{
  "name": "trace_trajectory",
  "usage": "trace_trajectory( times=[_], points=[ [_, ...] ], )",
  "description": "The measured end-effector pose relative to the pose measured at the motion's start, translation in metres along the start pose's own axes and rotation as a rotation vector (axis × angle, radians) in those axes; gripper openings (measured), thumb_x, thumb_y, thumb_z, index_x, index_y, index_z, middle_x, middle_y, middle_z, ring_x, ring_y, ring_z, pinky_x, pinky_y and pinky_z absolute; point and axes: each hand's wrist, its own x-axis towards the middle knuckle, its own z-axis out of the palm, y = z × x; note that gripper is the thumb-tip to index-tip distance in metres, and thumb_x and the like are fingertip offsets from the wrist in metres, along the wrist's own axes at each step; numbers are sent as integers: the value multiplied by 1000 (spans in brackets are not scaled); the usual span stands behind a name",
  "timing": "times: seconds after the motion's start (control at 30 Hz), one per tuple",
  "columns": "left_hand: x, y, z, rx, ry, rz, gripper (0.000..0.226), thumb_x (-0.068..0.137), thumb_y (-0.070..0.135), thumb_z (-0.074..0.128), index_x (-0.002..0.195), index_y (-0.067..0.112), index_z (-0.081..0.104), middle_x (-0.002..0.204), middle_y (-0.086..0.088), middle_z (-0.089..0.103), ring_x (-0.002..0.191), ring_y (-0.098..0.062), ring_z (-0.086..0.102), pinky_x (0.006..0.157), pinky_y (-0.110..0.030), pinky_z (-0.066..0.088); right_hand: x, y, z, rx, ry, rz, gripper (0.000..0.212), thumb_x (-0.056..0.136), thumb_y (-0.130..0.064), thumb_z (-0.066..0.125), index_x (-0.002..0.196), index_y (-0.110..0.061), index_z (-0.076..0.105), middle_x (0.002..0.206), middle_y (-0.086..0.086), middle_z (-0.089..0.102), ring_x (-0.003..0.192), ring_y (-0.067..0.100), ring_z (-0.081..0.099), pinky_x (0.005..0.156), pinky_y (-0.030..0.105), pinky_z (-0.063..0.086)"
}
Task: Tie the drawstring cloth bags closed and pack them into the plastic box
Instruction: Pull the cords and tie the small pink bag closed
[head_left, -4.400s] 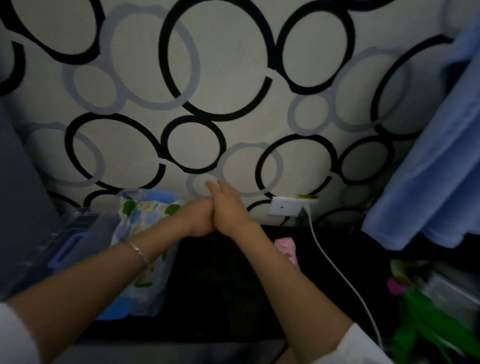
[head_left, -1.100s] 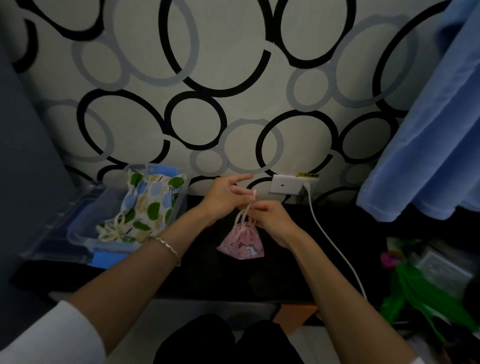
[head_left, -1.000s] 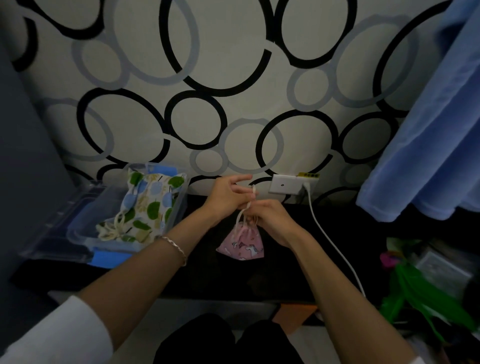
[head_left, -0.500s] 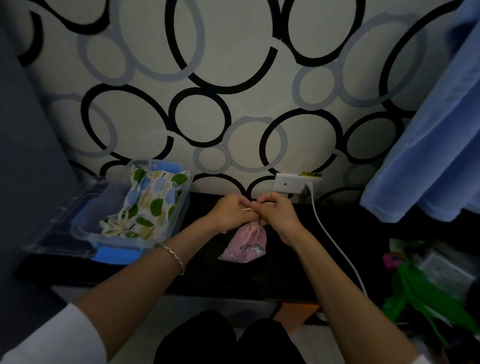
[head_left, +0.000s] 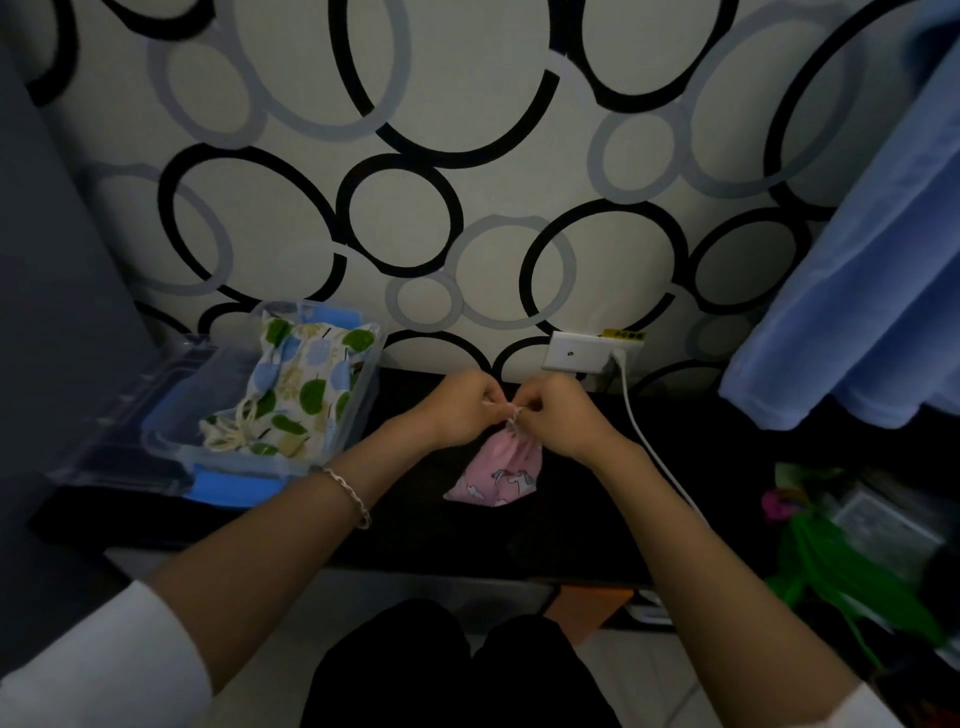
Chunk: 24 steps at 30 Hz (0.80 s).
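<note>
**Hands drop to the bag's neck**

A second ago the left hand (head_left: 462, 410) had its fingers spread, and the drawstring (head_left: 511, 413) stood in long loops above the pink bag (head_left: 498, 475). Now it and the right hand (head_left: 561, 415) pinch the drawstring low, at the gathered neck.

The drawstring (head_left: 511, 413) of a pink cloth bag (head_left: 498, 473) is pinched between the left hand (head_left: 462, 408) and the right hand (head_left: 563, 415) above a dark table (head_left: 415, 540). A leaf-patterned bag (head_left: 296, 389) is seen lying in a clear plastic box (head_left: 171, 415) at the left, near the circle-patterned wall (head_left: 467, 156).
</note>
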Motion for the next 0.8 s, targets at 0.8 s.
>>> trace_trajectory(
  times=[0.8],
  points=[
    [-3, -7, -4, -194, 6, 107, 16, 85, 21, 71, 97, 12, 74, 86, 1, 72, 80, -6, 66, 76, -24, 52, -7, 15, 2, 791, -30, 197, 28, 80, -2, 74, 96, -12, 53, 69, 4, 71, 57, 10, 63, 54, 22, 49]
  ],
)
